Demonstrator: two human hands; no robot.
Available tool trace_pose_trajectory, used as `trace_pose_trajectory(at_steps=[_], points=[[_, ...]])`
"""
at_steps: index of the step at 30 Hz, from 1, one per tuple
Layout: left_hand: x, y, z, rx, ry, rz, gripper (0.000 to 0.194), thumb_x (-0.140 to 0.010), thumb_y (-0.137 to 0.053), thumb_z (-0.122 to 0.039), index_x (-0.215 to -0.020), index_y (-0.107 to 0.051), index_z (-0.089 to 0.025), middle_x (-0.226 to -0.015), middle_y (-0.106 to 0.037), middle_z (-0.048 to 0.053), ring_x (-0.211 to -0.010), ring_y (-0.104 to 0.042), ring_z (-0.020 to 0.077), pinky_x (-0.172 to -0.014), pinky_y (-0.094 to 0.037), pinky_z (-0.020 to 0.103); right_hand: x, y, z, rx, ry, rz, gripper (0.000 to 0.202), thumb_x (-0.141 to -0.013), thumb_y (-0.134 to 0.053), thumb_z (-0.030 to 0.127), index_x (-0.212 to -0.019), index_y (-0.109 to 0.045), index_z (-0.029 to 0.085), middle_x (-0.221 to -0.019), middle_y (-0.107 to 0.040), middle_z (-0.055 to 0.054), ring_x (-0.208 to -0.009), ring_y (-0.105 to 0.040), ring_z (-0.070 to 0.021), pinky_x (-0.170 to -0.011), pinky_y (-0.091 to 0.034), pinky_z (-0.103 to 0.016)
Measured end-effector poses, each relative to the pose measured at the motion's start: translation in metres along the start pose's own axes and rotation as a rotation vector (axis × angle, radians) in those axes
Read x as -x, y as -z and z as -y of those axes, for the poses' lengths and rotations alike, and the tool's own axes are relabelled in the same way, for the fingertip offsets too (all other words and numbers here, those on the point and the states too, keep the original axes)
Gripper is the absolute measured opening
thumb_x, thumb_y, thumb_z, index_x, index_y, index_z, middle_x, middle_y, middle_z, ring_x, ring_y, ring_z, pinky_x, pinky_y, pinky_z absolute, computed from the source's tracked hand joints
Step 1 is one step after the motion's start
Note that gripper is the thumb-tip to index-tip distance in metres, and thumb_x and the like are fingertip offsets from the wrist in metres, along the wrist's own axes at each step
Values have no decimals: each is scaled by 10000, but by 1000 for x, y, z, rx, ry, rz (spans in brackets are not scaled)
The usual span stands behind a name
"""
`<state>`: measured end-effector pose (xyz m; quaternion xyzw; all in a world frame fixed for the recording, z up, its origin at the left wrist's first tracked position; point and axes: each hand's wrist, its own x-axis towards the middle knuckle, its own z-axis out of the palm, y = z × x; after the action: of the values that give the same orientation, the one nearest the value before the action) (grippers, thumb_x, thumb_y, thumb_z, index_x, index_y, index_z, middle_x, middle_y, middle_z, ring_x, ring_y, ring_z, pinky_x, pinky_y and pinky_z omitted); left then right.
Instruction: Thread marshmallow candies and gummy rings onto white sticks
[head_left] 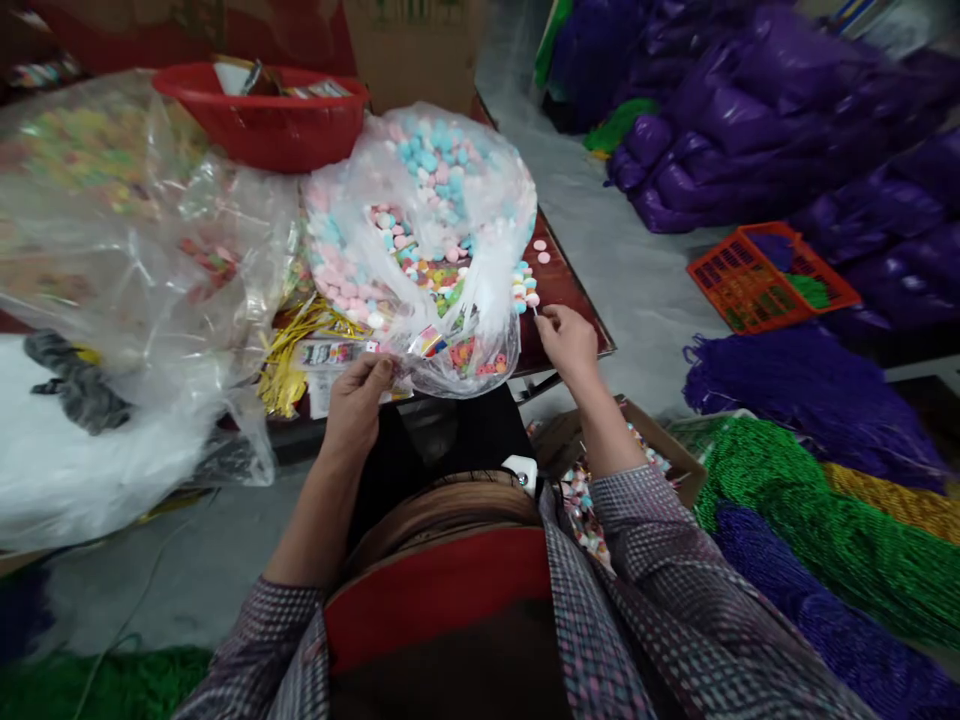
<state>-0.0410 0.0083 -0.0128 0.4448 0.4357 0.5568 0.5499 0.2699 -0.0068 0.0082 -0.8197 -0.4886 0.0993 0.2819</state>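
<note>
My right hand [568, 342] pinches a thin white stick beside the table's right edge. Pastel candies [523, 290] in pink, blue, white and yellow sit at the stick's upper end; whether all are threaded on it I cannot tell. My left hand [358, 400] is closed, thumb against finger, on a clear plastic edge at the table's front; which bag it belongs to is unclear. Between the hands rests a big clear bag [420, 190] of pink, white and blue candies. Colourful ring-shaped candies [480, 358] show through its front. Gold twist ties [289, 360] and printed packets [330, 355] lie by my left hand.
A red basin [262, 115] stands behind another large candy bag [112, 150]. Two pink candies [541, 250] lie near the table edge. Below my right arm is a cardboard box [675, 450] of wrapped sweets. An orange crate [772, 275] and purple sacks [735, 120] are on the right.
</note>
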Motion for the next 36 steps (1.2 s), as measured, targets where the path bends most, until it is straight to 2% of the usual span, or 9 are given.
trace_pose_trajectory(at_steps=[4, 8, 14, 18, 20, 23, 26, 30, 36], points=[[-2, -3, 3, 86, 42, -93, 475, -570, -967, -584, -771, -777, -198, -758, -731, -6, -726, -612, 105, -746, -496, 236, -15, -9, -5, 301, -73, 155, 383, -978, -580, 322, -1300, -712, 160, -1312, -729, -191, -1150, -716, -344, -954, -531, -430], [-3, -2, 1, 112, 23, -110, 473, -557, -982, -568, -756, -768, -197, -750, -733, -24, -737, -622, 91, -763, -504, 227, -20, -13, -8, 362, -121, 138, 363, -1022, -502, 315, -1223, -763, 162, -1243, -767, -204, -1153, -730, -323, -954, -532, -402], [-6, -1, 4, 125, 53, -133, 479, -548, -986, -561, -756, -764, -191, -717, -711, -34, -701, -603, 77, -724, -484, 209, -24, -9, -18, 286, -175, 109, 398, -1009, -510, 358, -1274, -769, 211, -1232, -791, -178, -1150, -738, -317, -945, -534, -394], [-13, 3, 4, 115, -16, -180, 466, -600, -963, -546, -758, -738, -170, -719, -686, -34, -687, -600, 67, -732, -493, 207, -34, -6, -32, 141, -121, 55, 400, -988, -510, 312, -1251, -785, 189, -1241, -796, -145, -1144, -734, -269, -982, -518, -345], [-18, 8, 3, 92, -65, -232, 464, -619, -950, -536, -763, -716, -162, -706, -666, -37, -663, -598, 66, -721, -497, 214, -43, -4, -40, 64, -103, 31, 406, -976, -495, 310, -1188, -809, 164, -1157, -816, -139, -1069, -742, -249, -933, -526, -321], [-24, 17, 4, 46, -115, -293, 468, -640, -927, -540, -759, -682, -160, -687, -644, -40, -632, -598, 73, -694, -499, 230, -57, 1, -50, -22, -124, 2, 421, -944, -500, 334, -1117, -827, 133, -933, -821, -118, -893, -733, -239, -789, -529, -306], [-25, 25, 9, 31, -71, -326, 512, -616, -927, -581, -781, -676, -166, -644, -627, -47, -589, -586, 84, -608, -472, 230, -71, 10, -53, -52, -160, -15, 411, -915, -523, 330, -1075, -834, 113, -789, -783, -85, -765, -691, -216, -696, -495, -286], [-22, 30, 18, 67, -22, -333, 503, -633, -925, -582, -796, -680, -175, -575, -573, -57, -555, -568, 105, -540, -438, 227, -90, 27, -50, -6, -137, -41, 375, -896, -558, 292, -1033, -841, 87, -799, -775, -82, -742, -668, -197, -680, -469, -280], [-22, 36, 25, 49, -34, -285, 465, -679, -915, -589, -781, -700, -190, -640, -660, -35, -590, -571, 98, -575, -449, 221, -109, 50, -32, 178, -93, 14, 365, -917, -573, 277, -1087, -841, 96, -869, -803, -125, -781, -705, -228, -720, -485, -309]])
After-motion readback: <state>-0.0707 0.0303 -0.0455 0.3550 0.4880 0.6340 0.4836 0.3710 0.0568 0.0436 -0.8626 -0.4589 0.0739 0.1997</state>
